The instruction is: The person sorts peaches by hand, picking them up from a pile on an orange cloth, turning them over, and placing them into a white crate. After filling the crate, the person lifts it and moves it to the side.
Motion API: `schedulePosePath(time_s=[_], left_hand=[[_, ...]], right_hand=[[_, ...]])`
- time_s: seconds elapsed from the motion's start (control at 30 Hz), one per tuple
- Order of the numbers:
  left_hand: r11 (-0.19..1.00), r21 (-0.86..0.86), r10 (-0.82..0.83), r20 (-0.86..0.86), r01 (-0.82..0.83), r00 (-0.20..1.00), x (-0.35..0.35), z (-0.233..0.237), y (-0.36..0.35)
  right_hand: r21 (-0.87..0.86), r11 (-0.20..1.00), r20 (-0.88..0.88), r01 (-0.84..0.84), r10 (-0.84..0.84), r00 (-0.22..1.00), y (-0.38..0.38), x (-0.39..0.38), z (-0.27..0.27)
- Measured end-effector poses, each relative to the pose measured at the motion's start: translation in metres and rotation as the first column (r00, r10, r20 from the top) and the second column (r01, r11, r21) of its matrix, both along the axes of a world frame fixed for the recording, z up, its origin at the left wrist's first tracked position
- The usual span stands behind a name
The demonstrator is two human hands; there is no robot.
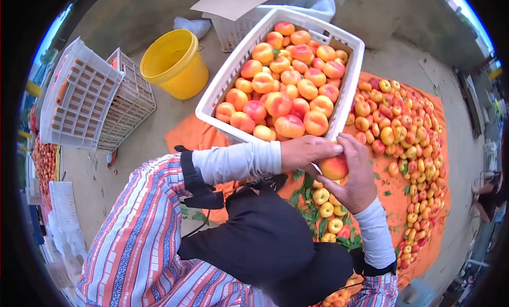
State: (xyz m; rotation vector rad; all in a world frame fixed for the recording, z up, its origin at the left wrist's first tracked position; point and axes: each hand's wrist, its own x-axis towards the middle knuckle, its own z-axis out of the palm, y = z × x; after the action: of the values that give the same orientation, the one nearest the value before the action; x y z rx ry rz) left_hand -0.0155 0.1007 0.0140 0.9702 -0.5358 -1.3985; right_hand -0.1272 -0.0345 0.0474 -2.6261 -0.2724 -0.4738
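A red-and-yellow peach (334,168) is held between both hands just below the near right corner of the white plastic crate (214,89). My left hand (305,152) reaches in from the left, its fingers closed over the upper left of the fruit. From below and the right, my right hand (358,177) curls round the same peach, thumb tip near the left fingers. Part of the fruit is hidden behind the fingers. Many peaches (289,97) fill the crate beside the hands.
Loose peaches (408,126) lie heaped on an orange cloth (379,187) at right. Yellowish fruit (321,196) and green leaves lie below the hands. A yellow bucket (185,76) and stacked white crates (85,103) stand at left. Another white crate (233,34) stands behind.
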Motion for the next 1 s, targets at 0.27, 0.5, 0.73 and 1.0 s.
schedulePosePath(time_s=[0.27, 0.5, 0.73, 1.0], left_hand=[[0.947, 0.014, 0.290, 0.385, -0.320, 0.876, 0.045, -0.030, 0.016], [0.777, -0.191, 0.353, 0.922, -0.600, 0.163, 0.146, -0.049, 0.078], [0.968, -0.004, -0.124, 0.861, -0.251, -0.494, 0.200, -0.069, 0.075], [0.935, 0.279, -0.346, 0.851, -0.219, -0.395, 0.203, -0.070, 0.058]], right_hand=[[-0.037, 0.998, -0.038, 0.048, -0.049, 0.998, 0.015, 0.061, -0.023], [0.205, 0.973, -0.123, 0.107, -0.082, 0.989, -0.019, 0.136, -0.041], [0.348, 0.925, -0.228, 0.153, -0.075, 0.971, -0.032, 0.205, -0.076], [0.222, 0.972, -0.197, 0.078, -0.033, 0.980, -0.024, 0.236, -0.091]])
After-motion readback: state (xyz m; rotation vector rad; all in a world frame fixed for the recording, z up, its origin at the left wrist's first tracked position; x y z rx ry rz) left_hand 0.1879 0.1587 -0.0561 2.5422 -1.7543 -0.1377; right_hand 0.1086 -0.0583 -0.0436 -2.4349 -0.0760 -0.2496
